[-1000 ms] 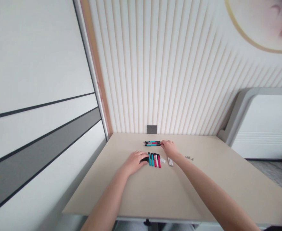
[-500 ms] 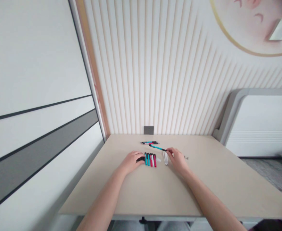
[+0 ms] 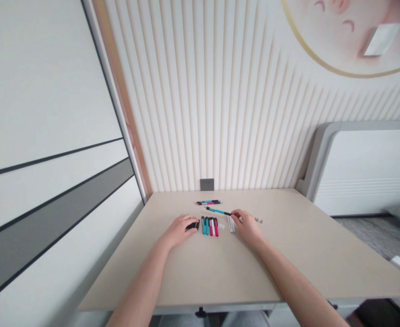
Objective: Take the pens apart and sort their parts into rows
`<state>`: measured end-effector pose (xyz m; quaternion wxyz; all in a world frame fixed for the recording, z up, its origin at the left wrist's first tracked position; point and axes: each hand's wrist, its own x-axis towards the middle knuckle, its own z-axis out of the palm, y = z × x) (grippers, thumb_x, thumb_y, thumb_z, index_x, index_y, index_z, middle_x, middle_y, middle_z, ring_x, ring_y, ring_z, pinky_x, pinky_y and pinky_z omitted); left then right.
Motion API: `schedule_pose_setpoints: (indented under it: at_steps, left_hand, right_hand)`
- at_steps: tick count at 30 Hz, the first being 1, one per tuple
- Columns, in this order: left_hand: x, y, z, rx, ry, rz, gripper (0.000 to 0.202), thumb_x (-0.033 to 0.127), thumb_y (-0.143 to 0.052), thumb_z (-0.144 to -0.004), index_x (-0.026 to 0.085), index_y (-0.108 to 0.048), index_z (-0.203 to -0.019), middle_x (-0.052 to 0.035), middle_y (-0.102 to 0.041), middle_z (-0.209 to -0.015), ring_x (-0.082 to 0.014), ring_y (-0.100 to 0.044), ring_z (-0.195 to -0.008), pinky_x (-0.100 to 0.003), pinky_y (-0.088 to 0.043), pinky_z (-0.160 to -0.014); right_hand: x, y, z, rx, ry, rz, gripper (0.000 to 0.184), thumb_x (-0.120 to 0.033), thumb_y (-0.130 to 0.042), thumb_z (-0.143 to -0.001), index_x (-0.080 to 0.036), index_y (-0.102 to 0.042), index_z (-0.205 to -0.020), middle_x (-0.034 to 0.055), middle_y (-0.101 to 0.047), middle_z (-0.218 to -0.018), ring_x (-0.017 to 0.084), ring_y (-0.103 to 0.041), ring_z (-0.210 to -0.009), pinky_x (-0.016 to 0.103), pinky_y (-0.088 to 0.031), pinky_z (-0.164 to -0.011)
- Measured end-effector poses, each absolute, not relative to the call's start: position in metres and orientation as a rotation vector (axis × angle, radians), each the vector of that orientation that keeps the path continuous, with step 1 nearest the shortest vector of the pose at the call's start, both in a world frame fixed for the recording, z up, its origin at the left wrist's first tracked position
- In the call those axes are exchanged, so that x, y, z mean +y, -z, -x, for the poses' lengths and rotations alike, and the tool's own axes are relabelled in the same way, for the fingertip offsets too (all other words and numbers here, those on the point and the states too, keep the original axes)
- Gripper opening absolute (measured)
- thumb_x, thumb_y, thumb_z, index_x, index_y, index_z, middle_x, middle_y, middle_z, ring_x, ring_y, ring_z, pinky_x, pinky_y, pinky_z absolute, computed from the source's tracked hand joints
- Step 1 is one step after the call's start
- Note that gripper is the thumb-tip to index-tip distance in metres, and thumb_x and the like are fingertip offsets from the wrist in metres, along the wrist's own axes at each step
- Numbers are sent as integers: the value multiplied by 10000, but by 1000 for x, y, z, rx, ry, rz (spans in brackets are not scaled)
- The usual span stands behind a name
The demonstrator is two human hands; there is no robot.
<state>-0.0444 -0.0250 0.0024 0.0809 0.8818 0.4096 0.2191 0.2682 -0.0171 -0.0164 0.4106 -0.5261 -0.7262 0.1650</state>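
Note:
My left hand (image 3: 179,230) rests on the table with its fingers curled around a cluster of small black pen parts (image 3: 193,225), partly hidden beneath them. Just right of it stands a row of blue, red and white pen barrels (image 3: 209,226) with black ends. My right hand (image 3: 248,226) pinches the black end of a blue-and-black pen (image 3: 218,211), which points leftward above the row. Near the right fingers lie thin white refills (image 3: 232,224), partly covered by the hand. Small clear pieces (image 3: 222,225) sit between barrels and refills.
Assembled blue and red pens (image 3: 208,202) lie toward the back of the table (image 3: 186,272). Small metallic bits (image 3: 259,220) are right of my right hand. A dark socket (image 3: 207,184) is on the ribbed wall; a white cabinet (image 3: 50,91) stands left.
The camera view has turned slightly right. My left hand has shifted a little left with the black parts, widening their gap from the barrels. The held pen is slightly lower and farther left.

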Motion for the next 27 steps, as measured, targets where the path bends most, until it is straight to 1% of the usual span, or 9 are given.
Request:
schedule_pose_setpoints:
  at_steps: [6,12,21,27]
  left_hand:
    - [-29,-7,36,1249,-640,-2617,280,318,-635,-859,245,-613,-1129,-38,-667,-1141,-230,-592,-1038,-376,-431,-945]
    - [-29,-9,33,1230,-628,-2556,287,293,-627,-859,265,-611,-1144,-19,-667,-1187,-221,-594,-1078,-367,-410,-991]
    - [-25,-8,33,1247,-623,-2504,251,350,-603,-881,258,-632,-1113,-19,-684,-1131,-226,-586,-1022,-353,-433,-936]
    - [-25,-8,34,1224,-639,-2512,253,347,-599,-883,247,-637,-1112,-29,-685,-1109,-219,-586,-1022,-345,-426,-947]
  right_hand:
    - [-16,19,-268,-1837,-411,1322,244,-334,-475,-887,-210,-674,-954,64,-703,-921,210,-627,-856,312,-445,-785]
    - [-18,18,-267,-1846,-427,1319,245,-335,-472,-888,-214,-676,-946,62,-703,-924,213,-625,-860,314,-444,-776]
    - [-18,18,-267,-1857,-432,1299,236,-319,-472,-887,-210,-675,-939,58,-706,-910,207,-624,-844,309,-445,-765]
    - [-18,17,-267,-1849,-434,1320,244,-331,-476,-884,-210,-681,-937,59,-707,-917,211,-627,-856,315,-448,-780]
